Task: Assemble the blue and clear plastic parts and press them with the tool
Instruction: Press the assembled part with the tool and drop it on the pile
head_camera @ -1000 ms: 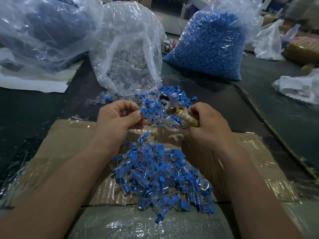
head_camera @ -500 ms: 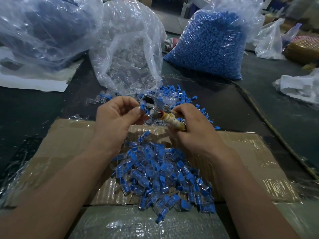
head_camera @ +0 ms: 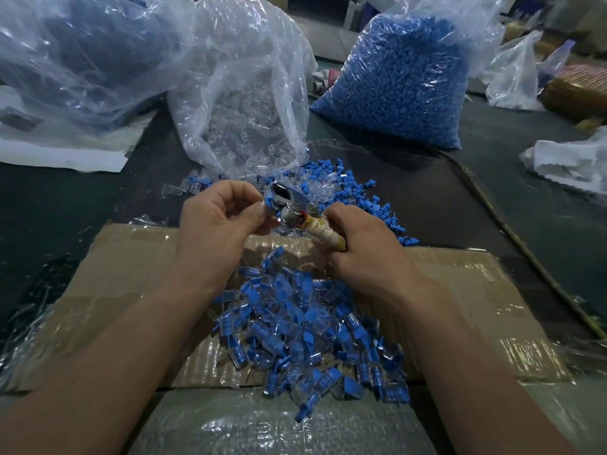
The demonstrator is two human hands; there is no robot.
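Both hands are busy above the bench (head_camera: pixel 82 198): my left hand (head_camera: pixel 223 221) pinches a blue and clear part (head_camera: pixel 269 202) between thumb and fingertips, against the metal head of the tool (head_camera: pixel 295 208), whose tape-wrapped handle my right hand (head_camera: pixel 368 247) grips with curled fingers. Beneath them, assembled parts (head_camera: pixel 302 330) are heaped on cardboard (head_camera: pixel 131 257). Behind, loose parts (head_camera: pixel 361 198) lie scattered before a bag of clear parts (head_camera: pixel 243 103) and a bag of blue parts (head_camera: pixel 400 83).

The near pile of parts (head_camera: pixel 308 336) is showing bright blue mixed with clear. The far right bag (head_camera: pixel 400 83) is looking solid blue, the middle bag (head_camera: pixel 243 103) clear. The tool (head_camera: pixel 297 215) is gleaming silver, its handle (head_camera: pixel 328 234) cream-yellow. The cardboard (head_camera: pixel 131 257) is showing brown.
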